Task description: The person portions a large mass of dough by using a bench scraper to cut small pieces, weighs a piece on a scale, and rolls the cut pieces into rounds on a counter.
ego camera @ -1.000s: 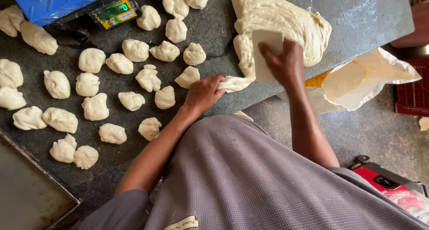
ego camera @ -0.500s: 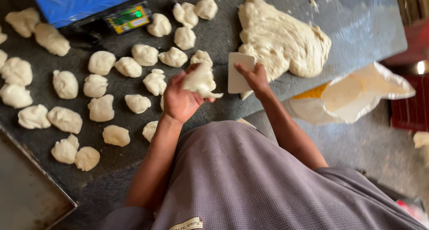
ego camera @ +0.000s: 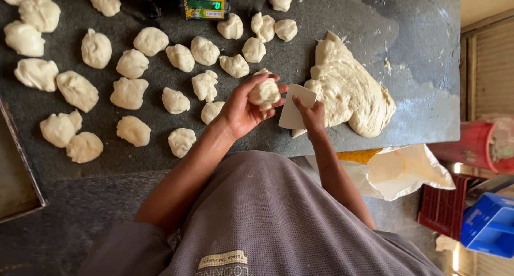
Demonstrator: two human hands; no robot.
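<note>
We hold one dough piece in our left hand, fingers curled up around it so it sits raised off the dark worktop. Our right hand is clamped on one white scraper card, pinched by its lower right edge, just right of the held piece and not touching it. Immediately right of the card lies one large dough mass, its near edge against the card's far side. Left of the held piece we count about twenty-five portioned dough balls spread over the worktop, the closest two just beside our left wrist. Beyond the held piece, at the top edge, stands one scale with a green display; its body is cut off by the frame. Several balls at the upper left are also cropped, so the count is approximate. A tray at the far left shows only partly. Our right palm is hidden behind the card.
</note>
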